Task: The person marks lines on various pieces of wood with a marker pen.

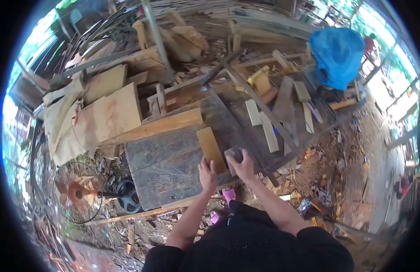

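A short flat wooden board [211, 144], yellowish brown, lies on the dark workbench [167, 158] in front of me. My left hand [207, 176] is at its near left edge, fingers bent, with thumb and fingertips against the wood. Just right of the board, my right hand [242, 166] is closed around a small dark block [232, 157], thumb on the near side. Part of this block is hidden under the fingers.
A long wooden bar [262, 105] crosses the bench on the right, among pale strips [269, 132] and offcuts. A blue plastic bag [337, 56] stands at the far right. Large planks [108, 115] lie at left, above a fan [79, 194]. Wood scraps litter the ground.
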Demonstrator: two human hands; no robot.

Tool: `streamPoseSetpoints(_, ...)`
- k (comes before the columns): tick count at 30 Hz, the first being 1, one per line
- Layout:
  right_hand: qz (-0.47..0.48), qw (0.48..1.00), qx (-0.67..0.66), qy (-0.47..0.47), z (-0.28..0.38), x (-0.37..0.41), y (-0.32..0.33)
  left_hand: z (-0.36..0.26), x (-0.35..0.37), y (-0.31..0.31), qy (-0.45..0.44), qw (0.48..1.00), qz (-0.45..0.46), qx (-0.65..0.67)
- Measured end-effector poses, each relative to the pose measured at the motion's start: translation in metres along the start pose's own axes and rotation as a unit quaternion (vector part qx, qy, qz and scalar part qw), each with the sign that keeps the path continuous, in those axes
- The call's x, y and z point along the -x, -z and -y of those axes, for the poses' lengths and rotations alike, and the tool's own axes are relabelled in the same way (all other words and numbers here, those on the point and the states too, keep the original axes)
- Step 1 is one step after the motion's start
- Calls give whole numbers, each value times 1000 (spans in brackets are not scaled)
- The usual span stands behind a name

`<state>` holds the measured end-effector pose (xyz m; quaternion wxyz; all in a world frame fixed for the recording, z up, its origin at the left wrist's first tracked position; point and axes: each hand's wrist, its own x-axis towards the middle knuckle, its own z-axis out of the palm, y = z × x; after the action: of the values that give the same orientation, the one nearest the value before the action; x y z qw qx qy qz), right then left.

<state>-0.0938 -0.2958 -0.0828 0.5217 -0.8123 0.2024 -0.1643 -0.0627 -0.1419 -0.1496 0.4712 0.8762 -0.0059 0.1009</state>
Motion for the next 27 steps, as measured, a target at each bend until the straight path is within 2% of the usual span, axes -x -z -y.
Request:
streamPoseSetpoints(2, 25, 999, 18, -11, 7, -4, -28, -18, 2, 4, 55, 997, 38, -39)
streamPoseSetpoints(4, 35, 990, 138, 0, 14, -14, -56, -30, -2, 6, 77, 995, 48, -32)
streamPoseSetpoints(6, -19, 986, 163, 37, 13, -40, -75, -24, 1, 2, 54, 996, 40, -52)
streamPoseSetpoints(7, -58, 983, 138, 103, 9, -59, -87, -29, -2, 4, 60, 996, 49, -44)
streamPoseSetpoints(9, -30, 986, 139, 82, 18, -92, -105, -29, 4, 8, 63, 993, 87, -43)
streamPoseSetpoints(10, -45, 987, 141, 68, 17, -100, -114, -27, 4, 7, 40, 995, 72, -53)
streamPoseSetpoints(11, -17, 986, 154, 63, 19, -113, -122, -27, 2, 4, 16, 997, 47, -59)
streamPoseSetpoints(12, 14, 984, 166, 66, 23, -127, -121, -30, 2, 3, 3, 997, 48, -54)
streamPoseSetpoints(15, -28, 984, 131, 114, 21, -120, -116, -23, 3, 1, 14, 999, 33, -41)
streamPoseSetpoints(18, 14, 986, 142, 85, 14, -98, -98, -16, 5, -1, -9, 997, 18, -73)
streamPoseSetpoints(21, 58, 987, 132, 74, 15, -67, -67, -18, 3, 3, 41, 996, 50, -56)
streamPoseSetpoints(22, 74, 985, 141, 71, 11, -57, -57, -17, 3, 5, 39, 997, 42, -53)
streamPoseSetpoints(24, 80, 983, 149, 71, 5, -41, -42, -13, 0, 11, 24, 994, 88, -53)
streamPoseSetpoints(26, 146, 969, 197, 40, -4, -22, -19, -8, -9, 22, 11, 992, 122, -10)
streamPoseSetpoints(27, 138, 969, 202, 36, -7, -11, -4, -5, -16, 29, -16, 991, 128, 41)
